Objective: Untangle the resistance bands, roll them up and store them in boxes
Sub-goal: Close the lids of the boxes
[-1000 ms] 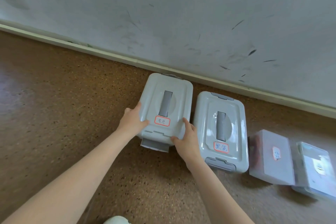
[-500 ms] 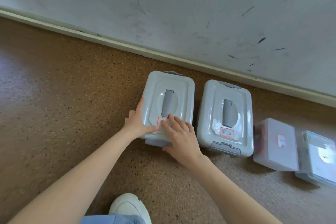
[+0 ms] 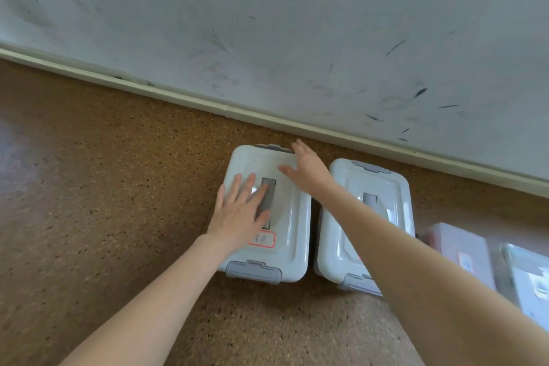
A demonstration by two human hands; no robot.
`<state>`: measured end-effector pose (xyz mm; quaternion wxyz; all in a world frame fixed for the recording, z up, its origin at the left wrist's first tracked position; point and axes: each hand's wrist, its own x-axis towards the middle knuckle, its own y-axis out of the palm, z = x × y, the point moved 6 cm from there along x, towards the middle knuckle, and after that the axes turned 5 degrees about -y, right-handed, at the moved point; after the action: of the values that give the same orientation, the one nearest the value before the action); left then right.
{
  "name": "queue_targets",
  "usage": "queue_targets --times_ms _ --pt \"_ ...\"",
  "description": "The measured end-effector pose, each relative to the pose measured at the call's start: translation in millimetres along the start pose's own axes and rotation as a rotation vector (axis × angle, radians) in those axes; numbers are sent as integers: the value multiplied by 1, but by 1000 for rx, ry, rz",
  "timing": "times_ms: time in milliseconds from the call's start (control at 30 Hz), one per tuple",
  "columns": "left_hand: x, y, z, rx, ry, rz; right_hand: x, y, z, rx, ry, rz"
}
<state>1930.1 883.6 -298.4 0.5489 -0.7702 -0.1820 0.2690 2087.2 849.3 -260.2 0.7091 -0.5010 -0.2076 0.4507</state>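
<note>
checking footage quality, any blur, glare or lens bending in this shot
Head view: the skirting board bows, a sign of wide-angle distortion; a small glare spot sits on the white box lid beside the left hand; the boxes at the right edge look soft and smeared; lighting is even, shadows faint.

Your four boxes sit in a row on the floor (image 3: 89, 187) along the wall (image 3: 267, 24). Leftmost box (image 3: 292, 235) has your left hand (image 3: 239, 214) flat on its lid, your right hand (image 3: 309, 171) at its far right corner. Second box (image 3: 341, 235) just beside it; third box (image 3: 463, 249) and fourth box (image 3: 528, 276) further right.
</note>
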Motion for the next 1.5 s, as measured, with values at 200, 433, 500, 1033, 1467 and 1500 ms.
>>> queue_targets --times_ms 200,433,500,1033,1467,1500 --pt "-1 17 -1 221 -21 -147 49 27 -32 428 216 143" --pt "1 18 0 216 -38 -123 42 20 -27 387 218 -74" --pt "0 13 0 103 -43 -66 27 13 -16 303 241 -113" --pt "-48 -15 19 -555 -424 135 -149 66 14 533 400 -20" --pt "-28 -7 -28 -625 -295 166 -169 25 -19 156 429 -79" --pt "-27 -6 -34 -633 -294 162 -172 19 -23 112 408 -84"
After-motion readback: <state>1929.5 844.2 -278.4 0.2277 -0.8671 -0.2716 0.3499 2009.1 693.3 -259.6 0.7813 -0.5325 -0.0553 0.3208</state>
